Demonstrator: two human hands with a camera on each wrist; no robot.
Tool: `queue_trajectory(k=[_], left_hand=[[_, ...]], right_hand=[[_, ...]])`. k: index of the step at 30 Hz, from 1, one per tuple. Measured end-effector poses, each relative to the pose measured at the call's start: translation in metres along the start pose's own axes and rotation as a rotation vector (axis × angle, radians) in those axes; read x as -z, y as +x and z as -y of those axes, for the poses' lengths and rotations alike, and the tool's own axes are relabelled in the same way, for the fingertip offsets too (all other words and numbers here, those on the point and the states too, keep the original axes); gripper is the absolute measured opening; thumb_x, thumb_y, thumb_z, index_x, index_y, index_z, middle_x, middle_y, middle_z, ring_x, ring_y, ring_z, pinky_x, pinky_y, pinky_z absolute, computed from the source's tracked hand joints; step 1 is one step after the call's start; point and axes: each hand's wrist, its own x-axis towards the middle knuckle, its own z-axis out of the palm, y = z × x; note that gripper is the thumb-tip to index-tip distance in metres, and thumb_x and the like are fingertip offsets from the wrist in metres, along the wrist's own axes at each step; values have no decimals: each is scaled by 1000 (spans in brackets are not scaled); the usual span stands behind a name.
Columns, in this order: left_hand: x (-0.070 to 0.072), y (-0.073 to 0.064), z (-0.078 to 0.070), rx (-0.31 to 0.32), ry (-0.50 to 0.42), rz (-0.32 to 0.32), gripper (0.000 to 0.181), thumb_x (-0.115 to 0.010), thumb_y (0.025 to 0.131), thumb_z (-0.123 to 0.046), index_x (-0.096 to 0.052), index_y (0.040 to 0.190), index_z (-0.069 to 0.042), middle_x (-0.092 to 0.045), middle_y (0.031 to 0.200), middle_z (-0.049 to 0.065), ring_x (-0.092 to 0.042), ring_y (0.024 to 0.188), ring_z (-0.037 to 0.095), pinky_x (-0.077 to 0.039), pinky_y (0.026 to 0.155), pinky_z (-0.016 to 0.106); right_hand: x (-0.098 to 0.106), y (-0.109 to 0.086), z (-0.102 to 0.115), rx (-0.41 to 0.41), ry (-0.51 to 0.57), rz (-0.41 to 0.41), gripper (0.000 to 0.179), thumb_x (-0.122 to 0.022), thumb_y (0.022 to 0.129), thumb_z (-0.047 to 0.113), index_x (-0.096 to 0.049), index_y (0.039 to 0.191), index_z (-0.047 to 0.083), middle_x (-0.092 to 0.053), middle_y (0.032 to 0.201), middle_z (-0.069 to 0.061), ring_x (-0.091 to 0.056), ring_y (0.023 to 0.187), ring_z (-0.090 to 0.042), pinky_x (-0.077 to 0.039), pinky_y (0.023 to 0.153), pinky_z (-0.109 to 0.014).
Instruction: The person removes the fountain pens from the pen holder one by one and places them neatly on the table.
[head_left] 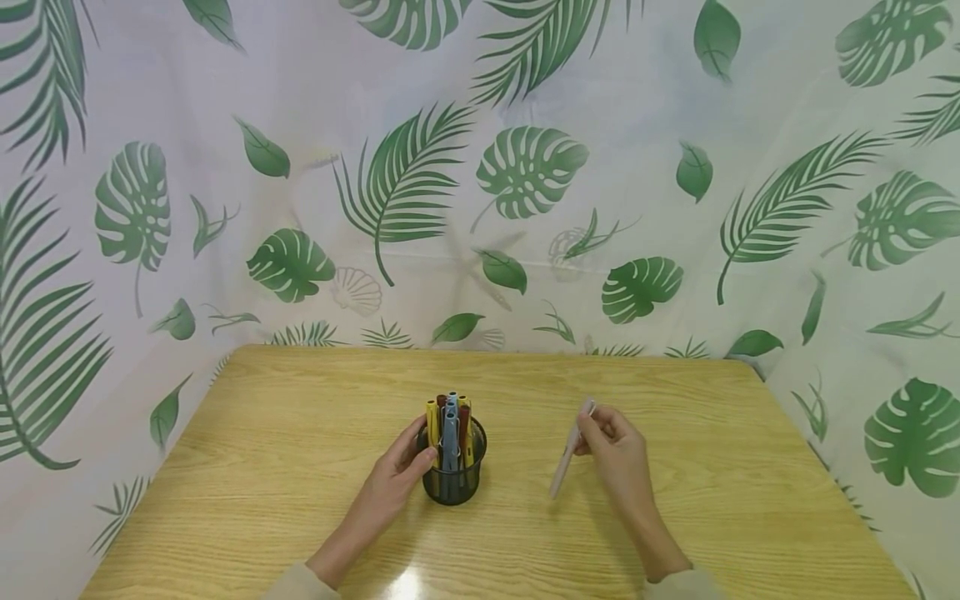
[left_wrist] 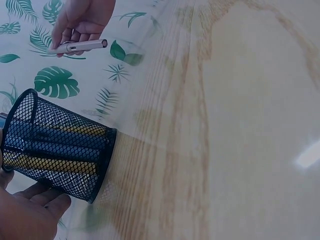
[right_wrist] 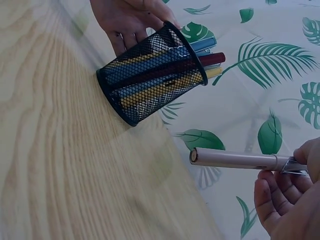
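Observation:
A black mesh pen holder [head_left: 452, 487] stands upright on the table, filled with several pens [head_left: 450, 437] in yellow, blue and dark red. My left hand [head_left: 393, 471] holds it from the left, thumb at the near side of the rim and fingers behind. In the left wrist view, those fingers [left_wrist: 52, 197] lie along the mesh wall. Right of the holder, my right hand [head_left: 621, 458] pinches a pale pink pen [head_left: 568, 458] near its clip end. The pen slants, its lower end pointing down and left above the table. Its metal clip [right_wrist: 294, 167] shows beside the thumb in the right wrist view.
The wooden table [head_left: 300, 417] has a light yellow grain and rounded far corners. Behind it and along both sides hangs a pale cloth [head_left: 450, 75] printed with green leaves. Glare [head_left: 405, 581] shines at the near edge.

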Motion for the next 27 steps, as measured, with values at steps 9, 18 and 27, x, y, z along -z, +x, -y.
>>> queue_trajectory(k=[9, 18, 27], left_hand=[[0, 0, 1, -7, -2, -2, 68, -57, 108, -36, -29, 164, -10, -26, 165, 26, -29, 148, 48, -30, 117, 60], [0, 0, 2, -10, -1, -4, 67, -57, 108, -35, -29, 164, -11, -25, 165, 25, -29, 148, 48, -30, 117, 60], [0, 1, 3, -9, -6, -1, 67, -57, 108, -35, -29, 164, -10, -25, 165, 27, -29, 148, 49, -31, 117, 61]], right_hand=[[-11, -2, -4, -25, 18, 41, 29, -61, 106, 15, -62, 122, -9, -65, 92, -13, -66, 78, -16, -59, 74, -26], [-23, -1, -13, -23, -29, 110, 28, -61, 106, 12, -61, 125, -9, -65, 93, -16, -65, 80, -19, -60, 77, -29], [-38, -1, -20, -33, -58, 122, 30, -63, 105, 15, -63, 122, -9, -66, 90, -13, -65, 79, -19, -60, 73, -28]])
